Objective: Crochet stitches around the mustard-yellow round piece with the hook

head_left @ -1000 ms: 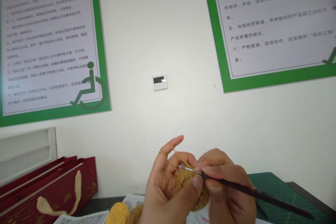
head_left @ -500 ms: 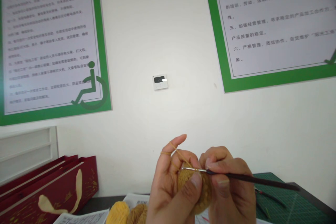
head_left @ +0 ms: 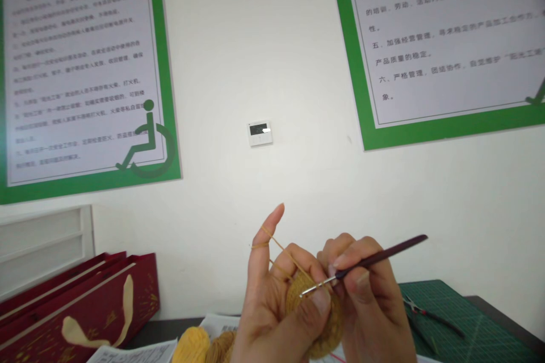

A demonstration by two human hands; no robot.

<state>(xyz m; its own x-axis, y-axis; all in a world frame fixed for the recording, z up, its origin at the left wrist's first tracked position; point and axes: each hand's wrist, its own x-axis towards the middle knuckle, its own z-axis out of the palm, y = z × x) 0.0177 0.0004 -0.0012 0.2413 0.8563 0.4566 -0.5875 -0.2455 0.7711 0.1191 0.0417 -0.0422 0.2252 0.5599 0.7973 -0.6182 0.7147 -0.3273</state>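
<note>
Left hand pinches a round mustard-yellow crocheted piece between thumb and fingers, forefinger raised with a thin yellow yarn strand looped over it. Right hand closed on a dark-handled, metal-tipped crochet hook, tip at the piece's upper edge. Yellow yarn balls below left on the desk; green cutting mat right; red gift bag far left.

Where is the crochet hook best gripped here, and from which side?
Grip the dark handle just behind the metal shaft, coming from the right, as the right hand pinches it. The crochet hook slants up to the right, and its metal tip is at the yellow crocheted piece held by the left hand. That end is crowded, while the handle is free.
</note>
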